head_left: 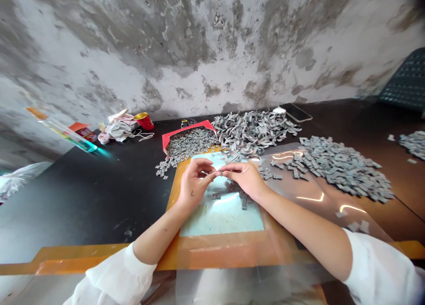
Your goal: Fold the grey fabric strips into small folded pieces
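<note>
My left hand (195,181) and my right hand (245,177) meet over a pale blue sheet (222,223). Both pinch one small grey piece (219,173) between thumb and forefinger; the fingers cover most of it, so its exact shape is hidden. Below the right hand lie a few loose grey pieces (245,201), some with what looks like a small metal buckle. Just beyond the hands, a red-edged box (189,128) lies with many tiny grey metal-looking buckles (189,144) spilling out. Beside it is a heap of grey fabric strips (255,130).
To the right spreads a large pile of short grey pieces (341,167), partly by a clear plastic sheet (315,207). A phone (297,112) lies at the back. On the left are a red cup (144,121), crumpled white cloth (120,127) and a clear tube (63,130).
</note>
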A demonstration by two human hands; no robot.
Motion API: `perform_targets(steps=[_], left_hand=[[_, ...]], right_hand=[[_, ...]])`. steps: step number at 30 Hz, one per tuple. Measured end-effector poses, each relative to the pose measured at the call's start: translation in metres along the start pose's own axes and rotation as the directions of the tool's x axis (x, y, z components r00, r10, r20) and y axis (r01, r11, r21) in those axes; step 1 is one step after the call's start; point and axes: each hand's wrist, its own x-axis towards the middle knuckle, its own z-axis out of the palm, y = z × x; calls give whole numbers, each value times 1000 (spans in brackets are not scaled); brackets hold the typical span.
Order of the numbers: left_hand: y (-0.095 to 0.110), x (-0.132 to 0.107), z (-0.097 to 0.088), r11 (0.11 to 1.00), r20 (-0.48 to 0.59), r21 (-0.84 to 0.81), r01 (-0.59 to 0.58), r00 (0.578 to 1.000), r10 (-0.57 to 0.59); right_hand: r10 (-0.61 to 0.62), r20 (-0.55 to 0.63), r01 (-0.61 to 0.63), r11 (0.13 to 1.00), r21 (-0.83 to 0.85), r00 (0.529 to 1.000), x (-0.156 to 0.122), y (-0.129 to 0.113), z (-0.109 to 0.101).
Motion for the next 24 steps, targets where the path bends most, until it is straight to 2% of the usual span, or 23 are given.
perform_targets(steps=[3, 6, 12, 15, 17, 20, 22, 24], left_hand=[[-2, 2, -5, 997, 88, -74, -20, 996, 26], [-3, 5, -8, 984, 193, -177, 22, 981, 12], [-2, 6, -8, 983, 204, -178, 48, 979, -11], [-1, 7, -10, 992, 218, -110, -68, 972, 91], [1, 7, -13, 977, 268, 22, -212, 943, 198], [4, 8, -16, 892, 337, 217, -397, 888, 313], [6, 7, -16, 869, 322, 252, -425, 884, 339], [6, 6, -14, 896, 283, 236, -376, 909, 306]], right_hand=[[13, 21, -14, 999, 47, 1000, 1, 0, -2], [60, 50, -64, 995, 83, 997, 3, 2, -5], [98, 139, -115, 986, 121, 986, 2, 1, -5], [79, 150, -95, 990, 106, 986, 1, -1, -4], [47, 158, -56, 997, 52, 986, 1, -1, -4], [19, 194, -11, 999, -44, 981, 0, -2, -4], [20, 203, -4, 997, -81, 979, -1, -3, -4], [20, 200, 1, 995, -103, 980, -3, -6, -3]])
